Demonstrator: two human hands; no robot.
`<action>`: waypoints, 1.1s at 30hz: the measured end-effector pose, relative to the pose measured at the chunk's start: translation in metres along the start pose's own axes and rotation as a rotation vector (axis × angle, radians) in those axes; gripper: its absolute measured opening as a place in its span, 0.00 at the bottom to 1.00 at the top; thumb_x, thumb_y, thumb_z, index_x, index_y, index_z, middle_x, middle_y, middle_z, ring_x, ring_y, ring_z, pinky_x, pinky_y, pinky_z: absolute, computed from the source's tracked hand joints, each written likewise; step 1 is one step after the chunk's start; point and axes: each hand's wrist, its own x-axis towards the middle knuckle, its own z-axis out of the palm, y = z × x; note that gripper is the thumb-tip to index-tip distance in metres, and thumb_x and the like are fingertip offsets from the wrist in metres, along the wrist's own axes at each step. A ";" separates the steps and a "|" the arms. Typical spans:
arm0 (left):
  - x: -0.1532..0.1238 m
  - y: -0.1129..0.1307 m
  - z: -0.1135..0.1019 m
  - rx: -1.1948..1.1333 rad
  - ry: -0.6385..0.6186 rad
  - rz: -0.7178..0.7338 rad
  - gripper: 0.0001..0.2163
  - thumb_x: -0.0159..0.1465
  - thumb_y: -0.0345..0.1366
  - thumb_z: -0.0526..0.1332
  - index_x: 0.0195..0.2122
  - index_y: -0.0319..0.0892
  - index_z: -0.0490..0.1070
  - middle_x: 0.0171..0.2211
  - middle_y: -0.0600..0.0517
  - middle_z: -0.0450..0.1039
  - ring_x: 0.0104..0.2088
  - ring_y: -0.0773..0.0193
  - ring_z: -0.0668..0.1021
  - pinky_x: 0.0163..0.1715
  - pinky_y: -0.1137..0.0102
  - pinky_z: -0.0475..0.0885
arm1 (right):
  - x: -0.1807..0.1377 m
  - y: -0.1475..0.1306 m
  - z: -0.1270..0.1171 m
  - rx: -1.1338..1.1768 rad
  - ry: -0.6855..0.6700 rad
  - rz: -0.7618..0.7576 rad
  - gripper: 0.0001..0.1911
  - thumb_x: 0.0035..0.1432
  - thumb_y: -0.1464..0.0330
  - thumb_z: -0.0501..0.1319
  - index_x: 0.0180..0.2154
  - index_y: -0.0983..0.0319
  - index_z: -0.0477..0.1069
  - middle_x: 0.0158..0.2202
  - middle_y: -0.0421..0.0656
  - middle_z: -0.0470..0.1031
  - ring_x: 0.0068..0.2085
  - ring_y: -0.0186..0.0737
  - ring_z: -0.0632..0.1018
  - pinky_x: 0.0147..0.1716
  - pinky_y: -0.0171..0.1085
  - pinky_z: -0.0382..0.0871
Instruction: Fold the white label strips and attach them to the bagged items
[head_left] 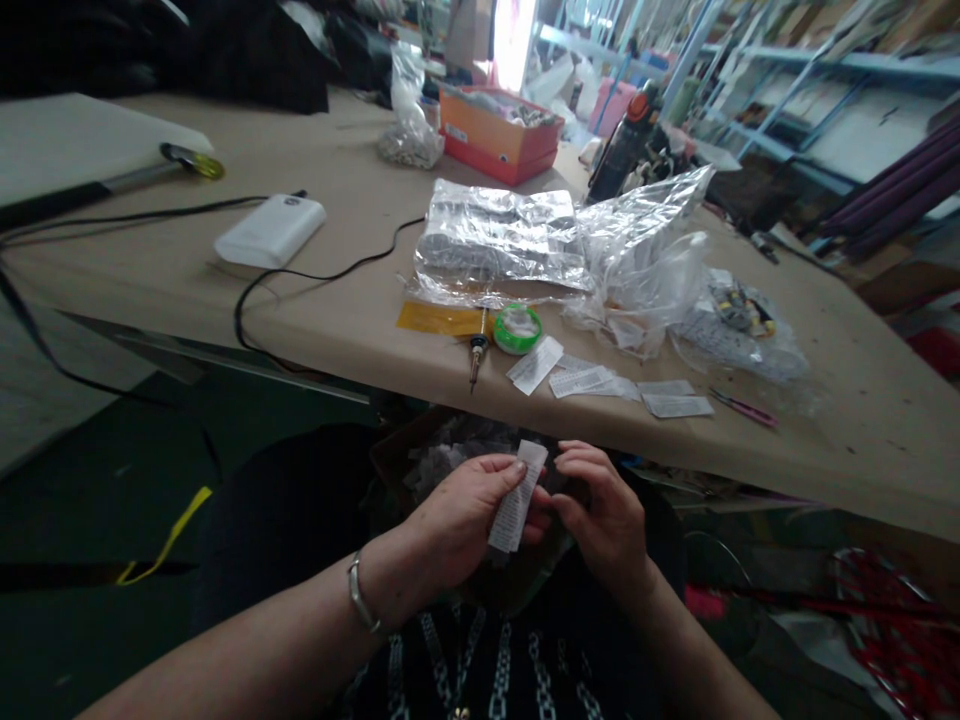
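Observation:
Above my lap, my left hand (469,505) pinches a small stack of white printed care labels (517,500) between thumb and fingers. My right hand (604,505) is just right of it, fingers bent, with a gap between thumb and fingertips and nothing visible between them. Its thumb is close to the left fingertips. Below both hands a box (386,455) on my lap holds many pale scraps, partly hidden by my hands. More printed labels (585,380) lie along the table's front edge, beside a green round tub (517,328) with white contents.
A soldering iron (478,350) lies with its tip toward the edge, its black cord running left past a white power bank (271,230). Pink-handled snips (742,407) lie right. Behind are silvery plastic packs (502,240), clear bags (649,290), an orange box (499,135) and a dark bottle (622,145).

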 end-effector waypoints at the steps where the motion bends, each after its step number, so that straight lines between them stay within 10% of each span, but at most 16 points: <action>1: -0.001 0.000 0.000 0.034 -0.019 -0.028 0.07 0.59 0.35 0.60 0.34 0.36 0.71 0.25 0.48 0.73 0.20 0.67 0.74 0.22 0.71 0.71 | 0.002 0.003 -0.001 0.133 -0.028 0.146 0.16 0.52 0.70 0.62 0.45 0.59 0.68 0.45 0.47 0.72 0.50 0.46 0.72 0.50 0.47 0.67; 6: -0.003 -0.003 0.001 0.117 -0.125 -0.111 0.09 0.59 0.38 0.60 0.33 0.35 0.71 0.25 0.48 0.73 0.19 0.69 0.74 0.21 0.74 0.69 | 0.012 0.018 -0.001 0.756 -0.440 0.565 0.27 0.45 0.65 0.66 0.49 0.60 0.66 0.43 0.46 0.74 0.39 0.41 0.77 0.39 0.39 0.71; 16: -0.001 -0.008 -0.004 0.222 -0.130 -0.115 0.11 0.57 0.39 0.61 0.29 0.35 0.70 0.22 0.50 0.72 0.17 0.72 0.71 0.19 0.76 0.66 | 0.012 0.026 0.017 1.018 -0.430 0.634 0.13 0.45 0.68 0.67 0.34 0.62 0.69 0.48 0.48 0.71 0.46 0.42 0.75 0.45 0.41 0.68; 28: 0.005 -0.007 -0.012 0.138 -0.047 0.054 0.09 0.56 0.39 0.62 0.29 0.37 0.69 0.22 0.52 0.70 0.19 0.71 0.72 0.19 0.76 0.64 | 0.020 0.000 0.009 -0.279 -0.201 0.041 0.19 0.58 0.67 0.58 0.52 0.59 0.66 0.49 0.49 0.69 0.51 0.45 0.70 0.52 0.45 0.65; 33: 0.005 -0.007 -0.015 0.138 -0.032 0.068 0.10 0.56 0.39 0.62 0.28 0.37 0.69 0.22 0.52 0.69 0.19 0.71 0.71 0.19 0.75 0.64 | 0.018 -0.004 0.018 -0.286 -0.164 0.041 0.18 0.59 0.68 0.55 0.52 0.60 0.64 0.47 0.48 0.71 0.49 0.44 0.72 0.50 0.43 0.67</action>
